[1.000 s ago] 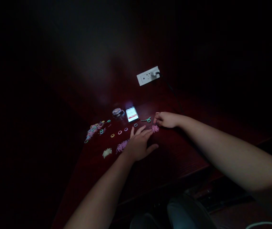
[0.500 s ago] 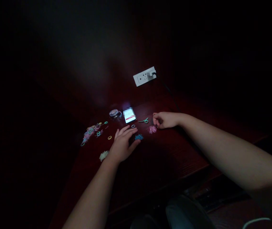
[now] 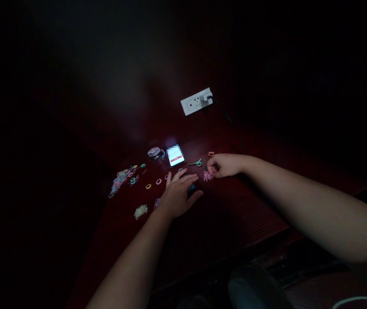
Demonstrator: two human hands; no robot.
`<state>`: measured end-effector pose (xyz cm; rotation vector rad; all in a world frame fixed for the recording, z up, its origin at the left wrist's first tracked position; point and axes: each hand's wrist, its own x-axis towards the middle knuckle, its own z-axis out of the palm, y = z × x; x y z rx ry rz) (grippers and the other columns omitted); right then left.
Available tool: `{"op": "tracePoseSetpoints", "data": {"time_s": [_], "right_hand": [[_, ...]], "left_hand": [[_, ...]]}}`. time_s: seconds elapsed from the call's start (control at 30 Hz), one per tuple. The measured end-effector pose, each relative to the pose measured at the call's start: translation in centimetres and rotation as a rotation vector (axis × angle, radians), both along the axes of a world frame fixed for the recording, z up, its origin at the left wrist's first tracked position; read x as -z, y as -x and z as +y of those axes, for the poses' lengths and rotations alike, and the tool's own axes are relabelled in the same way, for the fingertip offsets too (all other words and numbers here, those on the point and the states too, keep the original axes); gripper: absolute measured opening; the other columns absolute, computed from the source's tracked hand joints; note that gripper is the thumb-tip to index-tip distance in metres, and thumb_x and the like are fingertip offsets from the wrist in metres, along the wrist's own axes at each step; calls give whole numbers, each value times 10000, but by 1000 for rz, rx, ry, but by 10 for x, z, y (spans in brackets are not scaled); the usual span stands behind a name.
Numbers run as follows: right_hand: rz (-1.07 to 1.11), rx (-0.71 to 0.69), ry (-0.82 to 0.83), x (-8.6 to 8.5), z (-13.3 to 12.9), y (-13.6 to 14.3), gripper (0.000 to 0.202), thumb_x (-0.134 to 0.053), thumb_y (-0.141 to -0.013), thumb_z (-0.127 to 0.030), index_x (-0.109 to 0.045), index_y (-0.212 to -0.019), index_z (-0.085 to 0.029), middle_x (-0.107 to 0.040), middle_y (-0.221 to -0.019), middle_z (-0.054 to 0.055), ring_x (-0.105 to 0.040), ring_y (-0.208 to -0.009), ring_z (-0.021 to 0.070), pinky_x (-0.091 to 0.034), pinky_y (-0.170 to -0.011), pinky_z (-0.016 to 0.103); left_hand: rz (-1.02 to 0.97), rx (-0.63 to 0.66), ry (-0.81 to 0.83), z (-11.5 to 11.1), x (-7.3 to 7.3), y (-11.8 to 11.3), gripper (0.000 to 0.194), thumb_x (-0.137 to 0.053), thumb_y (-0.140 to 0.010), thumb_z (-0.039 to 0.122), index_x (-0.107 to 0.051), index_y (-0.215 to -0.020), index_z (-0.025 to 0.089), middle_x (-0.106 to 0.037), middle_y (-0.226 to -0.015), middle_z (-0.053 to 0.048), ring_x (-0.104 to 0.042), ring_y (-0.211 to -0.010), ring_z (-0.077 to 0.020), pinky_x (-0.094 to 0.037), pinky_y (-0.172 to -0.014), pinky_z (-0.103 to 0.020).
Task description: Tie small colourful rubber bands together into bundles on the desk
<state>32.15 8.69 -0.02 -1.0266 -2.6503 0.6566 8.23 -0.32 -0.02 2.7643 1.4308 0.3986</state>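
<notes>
My left hand (image 3: 181, 193) reaches over the dark red table with its fingers spread, partly covering a small blue pile of hair ties (image 3: 192, 187). Beside a pink pile of hair ties (image 3: 206, 175), my right hand (image 3: 224, 165) has its fingers curled together; whatever is between them is too dim and small to make out. An orange hair tie (image 3: 211, 153) lies just behind that hand, and a green hair tie (image 3: 196, 162) to its left. Single yellow (image 3: 148, 186) and pink (image 3: 159, 182) ties lie left of my left hand. Purple ties (image 3: 156, 203) show beside its wrist.
A mixed heap of hair ties (image 3: 121, 180) lies at the table's left, with a pale yellow pile (image 3: 141, 211) nearer me. Behind my left hand are a lit phone (image 3: 176, 159) and a clear round jar (image 3: 155, 153). A wall socket (image 3: 197, 103) holds a plug with a dark cable.
My left hand has shifted right, further over the blue pile, uncovering the pink and purple ties. My right hand has moved slightly nearer the pink pile, and the orange tie now shows behind it.
</notes>
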Motion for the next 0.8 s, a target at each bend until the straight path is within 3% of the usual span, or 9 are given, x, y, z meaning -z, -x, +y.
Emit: {"op": "tracePoseSetpoints", "data": {"time_s": [0.2, 0.5, 0.8], "right_hand": [[8, -22, -31, 0, -1, 1, 49, -618, -719, -185, -642, -760, -175, -615, -688, -30, -554, -644, 123, -293, -1024, 403], [60, -13, -9, -1, -3, 0, 51, -565, -734, -179, -616, -734, -174, -597, -690, -27, -540, -647, 128, -365, -947, 378], [142, -14, 65, -2, 4, -6, 45, -588, -739, -207, -612, -723, -173, -595, -663, -53, -545, -617, 109, -167, -1147, 417]], "left_hand": [[30, 25, 59, -3, 1, -10, 518, -507, -903, 511, -477, -1366, 281, -503, -1437, -30, -259, -1429, -307, -54, -1150, -673], [37, 34, 78, -2, 3, -11, 554, -497, -893, 547, -455, -1384, 294, -488, -1450, -20, -236, -1440, -310, -65, -1151, -669], [10, 41, 80, 0, 5, -9, 552, -511, -887, 546, -464, -1381, 304, -497, -1442, -15, -239, -1438, -306, -48, -1161, -655]]}}
